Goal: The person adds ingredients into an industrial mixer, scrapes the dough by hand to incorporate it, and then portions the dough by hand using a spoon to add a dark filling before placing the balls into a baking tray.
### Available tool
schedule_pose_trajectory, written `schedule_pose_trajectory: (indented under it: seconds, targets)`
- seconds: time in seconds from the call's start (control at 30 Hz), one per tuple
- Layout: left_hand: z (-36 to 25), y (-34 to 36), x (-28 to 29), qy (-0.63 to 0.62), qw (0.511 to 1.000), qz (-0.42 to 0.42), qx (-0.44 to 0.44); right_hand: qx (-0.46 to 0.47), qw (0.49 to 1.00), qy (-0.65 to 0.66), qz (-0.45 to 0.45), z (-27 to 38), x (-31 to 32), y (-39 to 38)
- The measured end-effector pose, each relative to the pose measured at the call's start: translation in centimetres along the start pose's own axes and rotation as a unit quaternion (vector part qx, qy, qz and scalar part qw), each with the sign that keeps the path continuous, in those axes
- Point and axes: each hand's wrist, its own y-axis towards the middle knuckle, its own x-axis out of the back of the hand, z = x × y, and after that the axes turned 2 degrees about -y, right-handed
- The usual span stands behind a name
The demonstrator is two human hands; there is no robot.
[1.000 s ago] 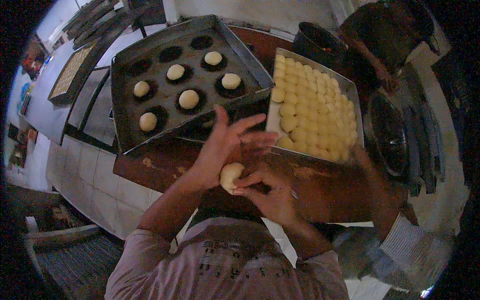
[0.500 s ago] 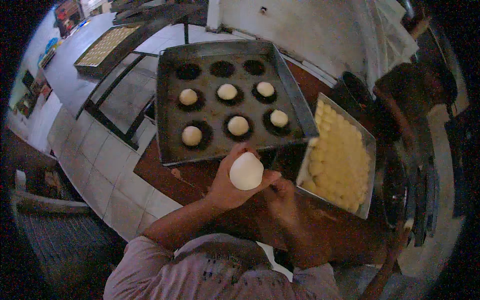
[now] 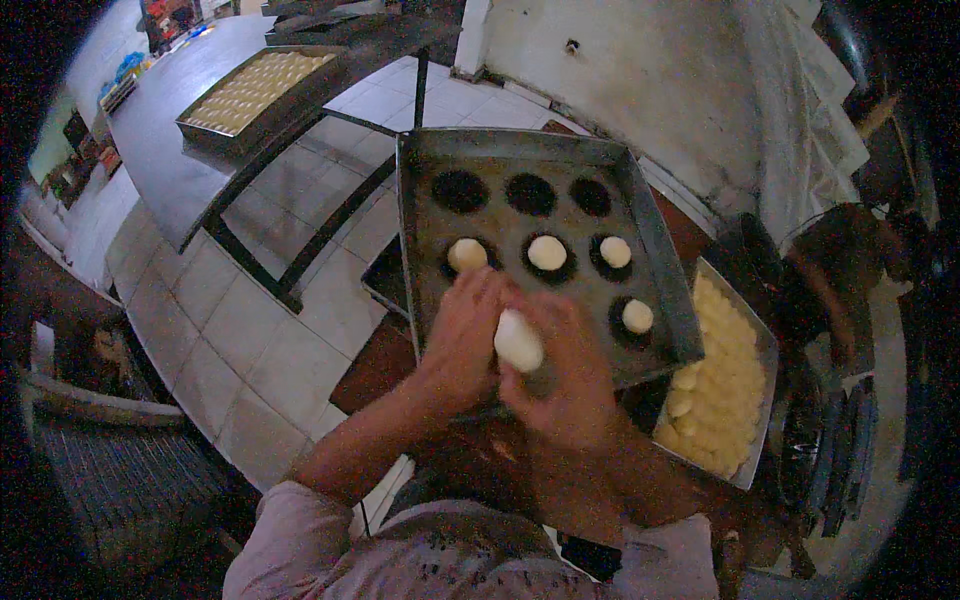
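Both my hands are closed around a pale lump of dough [image 3: 519, 341], over the near part of a deep dark metal baking pan [image 3: 548, 145]. My left hand [image 3: 462, 335] wraps it from the left, fingers pointing away. From the right, my right hand [image 3: 568, 365] presses against it, its fingers slightly smeared by motion. The dough bulges out between the two thumbs. In the pan, round dough balls [image 3: 547, 253] sit on dark circular patches. Three bare patches [image 3: 530, 194] line the far row. My hands hide part of the near row.
Right of the pan stands a metal tray [image 3: 768, 400] packed with yellowish dough pieces [image 3: 720, 375]. A filled tray [image 3: 262, 90] rests on a grey table [image 3: 150, 150] at the far left. Tiled floor [image 3: 270, 340] lies left. What seems a person [image 3: 835, 275] is dim at right.
My view has shifted, so pan and trays appear farther right and lower. My right hand has come up against the dough, which looked rounder before and now looks longer and narrower between both hands.
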Motion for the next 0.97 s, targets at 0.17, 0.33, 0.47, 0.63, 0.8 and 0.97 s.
schedule_pose_trajectory:
  seconds: [0.17,0.33,0.47,0.63,0.8,0.97]
  targets:
    - [-2.2,2.4,7.1,0.221,0.964,-0.141,-0.035,-0.083,0.976,0.175,-0.100,-5.3,-1.3,8.3]
    - [-0.8,3.1,8.9,0.286,0.939,-0.189,-0.013,-0.041,0.977,-0.087,-0.189,-14.2,-6.7,13.6]
    - [-0.7,5.1,7.3,0.327,0.929,-0.156,-0.068,-0.173,0.945,-0.179,0.211,-13.9,-7.7,12.5]
    - [2.4,10.1,6.9,0.287,0.958,-0.002,-0.012,-0.057,0.997,-0.053,-0.020,-11.1,1.7,9.6]
    - [15.7,13.3,6.5,0.380,0.916,0.110,-0.068,-0.167,0.983,0.006,-0.080,-7.7,7.9,0.9]
    - [17.3,15.5,5.9,0.377,0.885,0.267,0.056,-0.331,0.925,-0.073,-0.173,-6.0,10.5,-12.3]
